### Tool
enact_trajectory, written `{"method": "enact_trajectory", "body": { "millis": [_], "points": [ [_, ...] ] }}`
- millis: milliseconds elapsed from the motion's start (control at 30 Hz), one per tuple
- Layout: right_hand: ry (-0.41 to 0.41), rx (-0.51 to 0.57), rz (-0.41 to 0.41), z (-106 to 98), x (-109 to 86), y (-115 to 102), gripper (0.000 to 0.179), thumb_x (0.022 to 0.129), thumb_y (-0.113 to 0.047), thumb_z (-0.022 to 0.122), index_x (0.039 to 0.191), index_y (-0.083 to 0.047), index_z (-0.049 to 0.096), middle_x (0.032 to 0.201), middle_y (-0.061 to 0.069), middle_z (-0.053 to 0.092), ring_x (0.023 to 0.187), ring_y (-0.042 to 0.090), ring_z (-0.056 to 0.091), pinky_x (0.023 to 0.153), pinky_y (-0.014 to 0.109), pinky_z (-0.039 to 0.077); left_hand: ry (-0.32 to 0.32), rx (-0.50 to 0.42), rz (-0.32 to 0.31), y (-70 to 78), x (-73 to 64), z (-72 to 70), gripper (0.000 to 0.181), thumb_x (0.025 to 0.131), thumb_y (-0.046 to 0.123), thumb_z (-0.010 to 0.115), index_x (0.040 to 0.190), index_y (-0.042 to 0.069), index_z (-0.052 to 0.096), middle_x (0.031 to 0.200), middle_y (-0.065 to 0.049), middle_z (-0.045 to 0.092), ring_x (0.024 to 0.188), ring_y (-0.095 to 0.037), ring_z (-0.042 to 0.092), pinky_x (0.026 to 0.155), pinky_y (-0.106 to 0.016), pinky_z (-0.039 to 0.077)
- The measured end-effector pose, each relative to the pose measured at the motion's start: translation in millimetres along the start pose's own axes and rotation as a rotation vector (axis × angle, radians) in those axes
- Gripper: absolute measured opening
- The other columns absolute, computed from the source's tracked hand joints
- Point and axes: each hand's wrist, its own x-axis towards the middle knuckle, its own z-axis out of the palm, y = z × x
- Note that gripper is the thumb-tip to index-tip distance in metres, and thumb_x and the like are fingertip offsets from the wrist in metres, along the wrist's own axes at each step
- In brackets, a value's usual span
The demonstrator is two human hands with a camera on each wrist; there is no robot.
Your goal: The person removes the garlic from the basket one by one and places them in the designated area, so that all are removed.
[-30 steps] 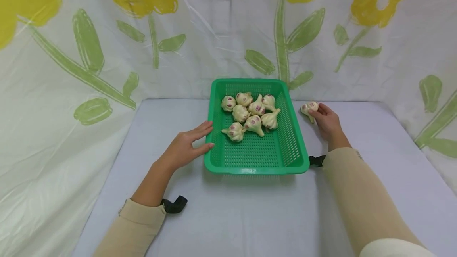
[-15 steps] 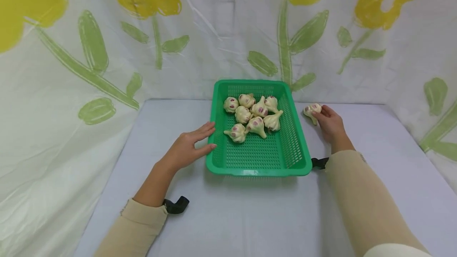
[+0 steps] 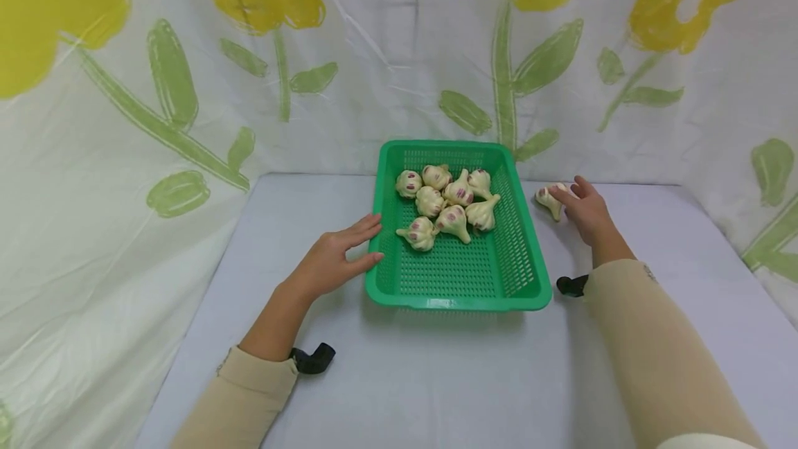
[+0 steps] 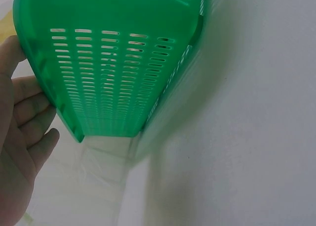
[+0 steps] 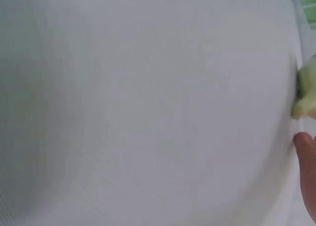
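near the far edge of the counter (image 3: 424, 380), right of the basket (image 3: 458, 303), a lone garlic bulb (image 3: 546, 201) lies with its stem toward the near edge. the right hand (image 3: 592, 217) is over and beside it, its fingers parted and loosely extended, gripping nothing; the thumb overlaps the bulb in the head view, and i cannot tell whether they touch. the right wrist view shows a fingertip just beside the bulb's stem.

the green basket stands toward the middle of the counter's far edge. eight more bulbs (image 3: 453, 222) sit in its far half, most of them touching, stems pointing different ways.

the left hand (image 3: 329, 262) rests its fingertips against the basket's left rim, fingers nearly straight, thumb held apart from them, grasping nothing. tan sleeves (image 3: 661, 345) cover both forearms, a black mount (image 3: 314, 359) at each cuff. beyond the far edge hangs a white sheet (image 3: 374, 109) painted with yellow flowers.
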Motion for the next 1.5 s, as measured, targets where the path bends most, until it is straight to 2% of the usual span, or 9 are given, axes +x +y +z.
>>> {"method": "enact_trajectory", "body": {
  "millis": [133, 233, 333, 500, 600, 700, 1033, 1300, 1500],
  "points": [
    [-0.018, -0.089, -0.04, -9, -5.1, -15, 0.109, 0.087, -0.058, 0.064, 0.159, -0.016, -0.007, 0.166, 0.012, -0.004, 0.151, 0.036, 0.011, 0.119, 0.053, 0.023, 0.001, 0.006, 0.007, 1.4, 0.9, -0.5, 0.058, 0.093, 0.033, 0.069, 0.142, 0.006, 0.052, 0.154, 0.002, 0.042, 0.144, -0.017, 0.037, 0.11, -0.042, 0.042],
    [-0.041, -0.234, -0.076, -15, -6.4, -30, 0.11, 0.087, -0.062, 0.062, 0.159, -0.016, -0.008, 0.165, 0.016, -0.001, 0.15, 0.042, 0.012, 0.116, 0.062, 0.023, 0.003, 0.011, 0.003, 1.4, 0.2, -1.5, 0.058, 0.093, 0.032, 0.069, 0.142, 0.007, 0.053, 0.153, 0.001, 0.043, 0.144, -0.017, 0.037, 0.11, -0.042, 0.042],
    [-0.08, -0.431, -0.106, -19, -8.6, -48, 0.11, 0.087, -0.065, 0.06, 0.159, -0.013, -0.005, 0.164, 0.022, 0.004, 0.148, 0.047, 0.013, 0.113, 0.068, 0.023, 0.004, 0.016, -0.001, 1.1, -0.4, -2.0, 0.058, 0.093, 0.032, 0.07, 0.142, 0.008, 0.052, 0.153, 0.002, 0.043, 0.144, -0.017, 0.037, 0.11, -0.042, 0.042],
    [-0.226, -0.752, -0.131, -23, -20.7, -85, 0.096, 0.092, -0.057, 0.059, 0.155, 0.002, 0.017, 0.154, 0.034, 0.026, 0.138, 0.054, 0.03, 0.105, 0.069, 0.034, 0.002, 0.005, 0.0, 1.6, -0.3, -0.6, 0.058, 0.093, 0.031, 0.07, 0.142, 0.007, 0.052, 0.154, 0.001, 0.043, 0.144, -0.018, 0.037, 0.11, -0.043, 0.042],
    [-0.322, -0.859, -0.151, -19, -28.0, -106, 0.084, 0.093, -0.051, 0.062, 0.15, 0.005, 0.031, 0.147, 0.035, 0.038, 0.129, 0.054, 0.042, 0.099, 0.067, 0.042, 0.0, 0.004, -0.003, 1.3, -0.8, -0.6, 0.058, 0.093, 0.03, 0.07, 0.142, 0.007, 0.052, 0.153, 0.001, 0.043, 0.144, -0.019, 0.038, 0.11, -0.043, 0.042],
    [-0.354, -0.941, -0.201, -14, -34.3, -124, 0.081, 0.092, -0.05, 0.064, 0.146, 0.005, 0.039, 0.143, 0.034, 0.044, 0.126, 0.052, 0.047, 0.098, 0.066, 0.043, -0.004, 0.012, -0.006, 1.2, -1.0, -0.6, 0.058, 0.093, 0.031, 0.069, 0.143, 0.007, 0.052, 0.154, 0.001, 0.042, 0.144, -0.018, 0.037, 0.111, -0.042, 0.041],
    [-0.385, -1.1, -0.311, 23, -56.5, -174, 0.077, 0.089, -0.043, 0.07, 0.145, 0.003, 0.043, 0.142, 0.029, 0.049, 0.133, 0.049, 0.041, 0.105, 0.065, 0.038, 0.011, 0.023, 0.014, 0.7, -0.7, 0.1, 0.057, 0.093, 0.031, 0.07, 0.142, 0.006, 0.053, 0.153, 0.0, 0.043, 0.143, -0.02, 0.039, 0.109, -0.043, 0.043],
    [-0.465, -1.101, -0.346, 53, -73.1, -198, 0.071, 0.088, -0.033, 0.073, 0.145, -0.001, 0.045, 0.146, 0.024, 0.047, 0.135, 0.044, 0.042, 0.105, 0.059, 0.041, 0.019, 0.032, 0.032, 2.0, -0.5, -0.3, 0.057, 0.092, 0.03, 0.07, 0.142, 0.007, 0.053, 0.152, -0.002, 0.045, 0.142, -0.021, 0.041, 0.108, -0.043, 0.044],
    [-0.504, -1.081, -0.392, 72, -76.3, -203, 0.067, 0.088, -0.032, 0.074, 0.144, -0.005, 0.049, 0.146, 0.02, 0.05, 0.137, 0.042, 0.04, 0.107, 0.058, 0.04, 0.016, 0.029, 0.026, 2.8, -0.3, -1.0, 0.057, 0.092, 0.03, 0.07, 0.141, 0.006, 0.054, 0.152, -0.002, 0.045, 0.142, -0.021, 0.041, 0.108, -0.045, 0.044]
  ]
}}
